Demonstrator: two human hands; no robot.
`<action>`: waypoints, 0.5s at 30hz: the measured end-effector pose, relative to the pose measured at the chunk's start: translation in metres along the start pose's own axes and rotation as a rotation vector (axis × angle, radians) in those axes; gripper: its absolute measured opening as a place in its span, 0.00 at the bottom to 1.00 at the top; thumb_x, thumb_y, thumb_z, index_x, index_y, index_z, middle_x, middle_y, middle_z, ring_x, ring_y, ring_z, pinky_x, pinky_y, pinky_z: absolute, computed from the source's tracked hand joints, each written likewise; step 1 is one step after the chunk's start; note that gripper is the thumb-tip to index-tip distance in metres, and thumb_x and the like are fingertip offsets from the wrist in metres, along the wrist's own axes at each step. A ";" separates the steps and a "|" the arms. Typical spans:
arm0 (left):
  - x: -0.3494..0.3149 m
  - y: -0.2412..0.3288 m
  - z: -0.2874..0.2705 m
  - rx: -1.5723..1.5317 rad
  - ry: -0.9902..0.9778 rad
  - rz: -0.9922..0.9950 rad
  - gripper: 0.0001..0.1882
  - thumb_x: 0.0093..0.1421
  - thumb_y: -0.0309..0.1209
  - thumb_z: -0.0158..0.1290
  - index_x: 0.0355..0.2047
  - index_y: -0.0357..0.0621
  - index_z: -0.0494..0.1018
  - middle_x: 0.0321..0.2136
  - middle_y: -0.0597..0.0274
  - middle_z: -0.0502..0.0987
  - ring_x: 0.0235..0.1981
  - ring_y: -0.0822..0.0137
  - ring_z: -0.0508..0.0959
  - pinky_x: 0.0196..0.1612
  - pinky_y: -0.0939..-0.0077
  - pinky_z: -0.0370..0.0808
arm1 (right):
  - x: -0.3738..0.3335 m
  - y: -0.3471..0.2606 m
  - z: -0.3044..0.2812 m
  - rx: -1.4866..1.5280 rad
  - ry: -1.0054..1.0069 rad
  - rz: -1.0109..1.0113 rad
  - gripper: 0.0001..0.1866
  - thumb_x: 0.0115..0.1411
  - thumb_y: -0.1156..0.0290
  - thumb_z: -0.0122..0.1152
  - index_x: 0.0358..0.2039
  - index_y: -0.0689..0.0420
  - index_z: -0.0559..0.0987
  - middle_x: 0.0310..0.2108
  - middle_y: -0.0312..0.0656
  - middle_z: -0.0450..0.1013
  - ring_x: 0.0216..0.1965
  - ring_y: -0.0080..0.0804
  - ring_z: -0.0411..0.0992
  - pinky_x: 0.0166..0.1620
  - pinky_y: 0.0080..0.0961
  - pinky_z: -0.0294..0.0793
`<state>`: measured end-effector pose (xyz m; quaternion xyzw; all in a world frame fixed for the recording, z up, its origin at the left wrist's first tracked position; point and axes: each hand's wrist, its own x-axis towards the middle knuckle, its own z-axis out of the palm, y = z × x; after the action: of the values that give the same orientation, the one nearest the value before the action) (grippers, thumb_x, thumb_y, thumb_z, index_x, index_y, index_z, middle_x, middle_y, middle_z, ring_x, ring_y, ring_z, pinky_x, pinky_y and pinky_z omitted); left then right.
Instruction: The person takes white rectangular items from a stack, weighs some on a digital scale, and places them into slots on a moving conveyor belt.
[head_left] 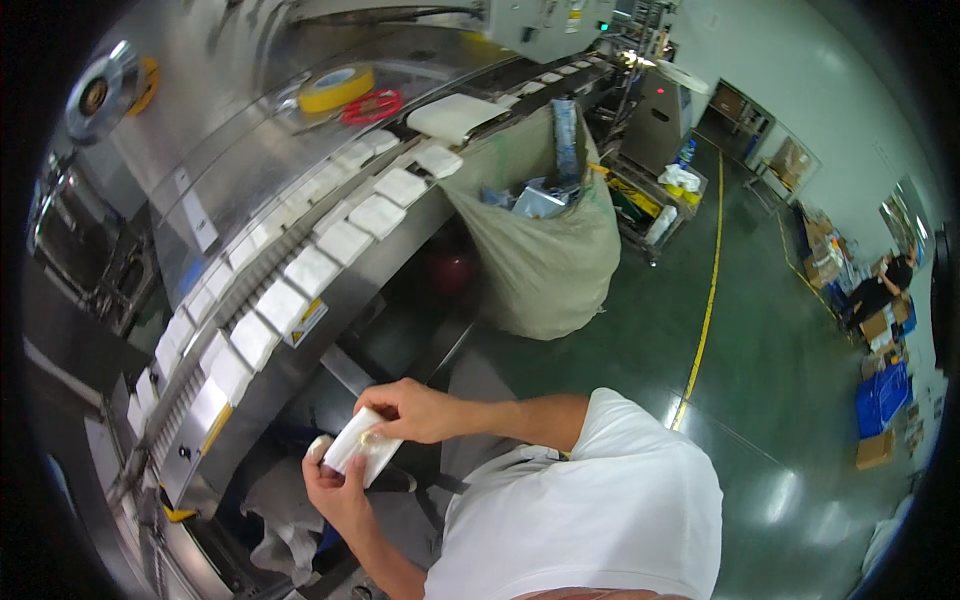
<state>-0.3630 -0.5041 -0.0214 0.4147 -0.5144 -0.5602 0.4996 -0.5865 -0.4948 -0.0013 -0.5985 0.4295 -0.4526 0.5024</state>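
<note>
On your left, a conveyor (398, 243) bears rows of pads (344, 242); farther off, right of it, a sack (545, 265) holds what seem packets (540, 203).

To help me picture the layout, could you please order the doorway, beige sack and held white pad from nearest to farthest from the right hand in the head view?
1. White pad: touching the right hand.
2. Beige sack: ahead, to the hand's right.
3. Doorway: upper right, well beyond the sack.
</note>
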 end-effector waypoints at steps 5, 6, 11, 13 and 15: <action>-0.002 0.008 0.010 0.017 0.034 0.013 0.25 0.61 0.20 0.66 0.55 0.33 0.67 0.44 0.49 0.81 0.43 0.65 0.83 0.47 0.74 0.80 | 0.000 0.010 0.000 0.140 -0.015 0.023 0.16 0.64 0.78 0.65 0.52 0.66 0.76 0.44 0.43 0.79 0.47 0.23 0.76 0.52 0.27 0.77; -0.001 0.009 0.010 0.029 0.040 0.006 0.25 0.60 0.20 0.66 0.55 0.34 0.67 0.44 0.48 0.81 0.43 0.65 0.83 0.47 0.74 0.80 | 0.002 0.017 0.001 0.181 -0.028 0.037 0.16 0.65 0.79 0.64 0.52 0.66 0.76 0.45 0.42 0.79 0.47 0.24 0.76 0.53 0.27 0.77; 0.000 0.002 0.005 0.073 0.067 -0.013 0.25 0.60 0.19 0.65 0.55 0.34 0.68 0.44 0.48 0.82 0.44 0.65 0.83 0.47 0.74 0.80 | 0.005 0.033 0.005 0.283 -0.072 0.067 0.16 0.65 0.79 0.63 0.52 0.67 0.75 0.45 0.42 0.79 0.48 0.24 0.76 0.54 0.26 0.77; 0.000 0.000 0.002 0.066 0.063 0.000 0.25 0.60 0.20 0.66 0.55 0.34 0.68 0.44 0.48 0.82 0.44 0.65 0.83 0.47 0.74 0.80 | 0.006 0.033 0.006 0.258 -0.077 0.056 0.15 0.66 0.80 0.63 0.52 0.66 0.75 0.45 0.42 0.79 0.48 0.24 0.76 0.54 0.26 0.77; 0.000 -0.003 -0.002 0.059 0.058 0.017 0.25 0.60 0.20 0.66 0.55 0.34 0.68 0.44 0.48 0.82 0.44 0.65 0.83 0.47 0.74 0.80 | 0.005 0.029 0.007 0.213 -0.083 0.038 0.15 0.66 0.80 0.63 0.52 0.66 0.76 0.45 0.42 0.79 0.47 0.24 0.76 0.53 0.26 0.77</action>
<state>-0.3617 -0.5045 -0.0243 0.4410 -0.5194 -0.5283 0.5066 -0.5800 -0.5021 -0.0299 -0.5517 0.3693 -0.4608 0.5890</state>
